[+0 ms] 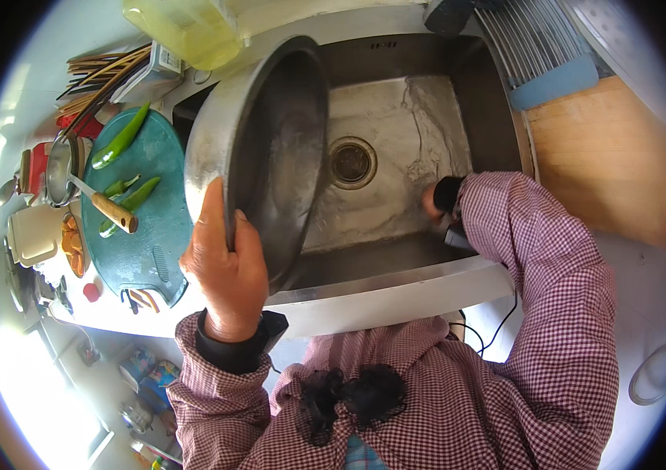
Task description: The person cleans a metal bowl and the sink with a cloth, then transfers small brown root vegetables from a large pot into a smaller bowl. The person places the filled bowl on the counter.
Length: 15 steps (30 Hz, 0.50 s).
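My left hand [227, 274] grips the rim of a large steel basin [282, 141], thumb on the inner side and fingers along the outside. The basin is tipped on its side over the left part of the sink [388, 106], its hollow facing right. Low in the sink's right side is my right hand [430, 204]; the cuff and a black wristband cover most of it, and its fingers are blurred. Thin streaks of water run over the sink floor near it. Between the basin and this hand lies the round drain [351, 163].
Left of the sink, a teal cutting board [137, 258] bears several green peppers [121, 141] and a wooden handle [113, 211]. Chopsticks [110, 74] and a yellowish plastic container [188, 31] stand behind. A wire rack [532, 47] and a wooden surface [607, 149] border the right.
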Available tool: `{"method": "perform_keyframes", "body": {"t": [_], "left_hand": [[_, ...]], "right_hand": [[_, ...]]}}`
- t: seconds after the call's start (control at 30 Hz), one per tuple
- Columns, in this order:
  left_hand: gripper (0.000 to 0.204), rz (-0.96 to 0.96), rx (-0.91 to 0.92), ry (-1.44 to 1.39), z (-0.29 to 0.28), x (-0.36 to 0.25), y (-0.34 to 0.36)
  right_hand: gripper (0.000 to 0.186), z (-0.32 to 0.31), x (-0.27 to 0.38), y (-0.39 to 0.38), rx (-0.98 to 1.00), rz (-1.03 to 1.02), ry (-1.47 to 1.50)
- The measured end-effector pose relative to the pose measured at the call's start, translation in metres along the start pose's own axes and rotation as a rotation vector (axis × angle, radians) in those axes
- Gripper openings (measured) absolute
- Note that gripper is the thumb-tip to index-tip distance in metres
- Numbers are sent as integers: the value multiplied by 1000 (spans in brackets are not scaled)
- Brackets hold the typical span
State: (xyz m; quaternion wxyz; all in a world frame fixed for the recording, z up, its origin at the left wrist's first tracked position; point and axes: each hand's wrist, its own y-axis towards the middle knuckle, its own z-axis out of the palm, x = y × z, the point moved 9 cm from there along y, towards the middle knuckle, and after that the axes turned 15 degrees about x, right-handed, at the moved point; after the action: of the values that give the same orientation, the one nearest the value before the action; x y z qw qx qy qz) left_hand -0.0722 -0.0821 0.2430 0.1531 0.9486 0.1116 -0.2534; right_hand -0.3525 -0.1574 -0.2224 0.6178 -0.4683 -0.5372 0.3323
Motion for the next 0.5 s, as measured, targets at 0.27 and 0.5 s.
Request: {"method": "perform_keyframes", "body": {"t": [0.27, 0.5], "left_hand": [[39, 116, 35, 102, -14, -13, -7], [51, 316, 48, 85, -6, -30, -8]], "right_hand": [[29, -173, -45, -187, -1159, 338, 987], [45, -115, -50, -282, -1430, 192, 983]]}}
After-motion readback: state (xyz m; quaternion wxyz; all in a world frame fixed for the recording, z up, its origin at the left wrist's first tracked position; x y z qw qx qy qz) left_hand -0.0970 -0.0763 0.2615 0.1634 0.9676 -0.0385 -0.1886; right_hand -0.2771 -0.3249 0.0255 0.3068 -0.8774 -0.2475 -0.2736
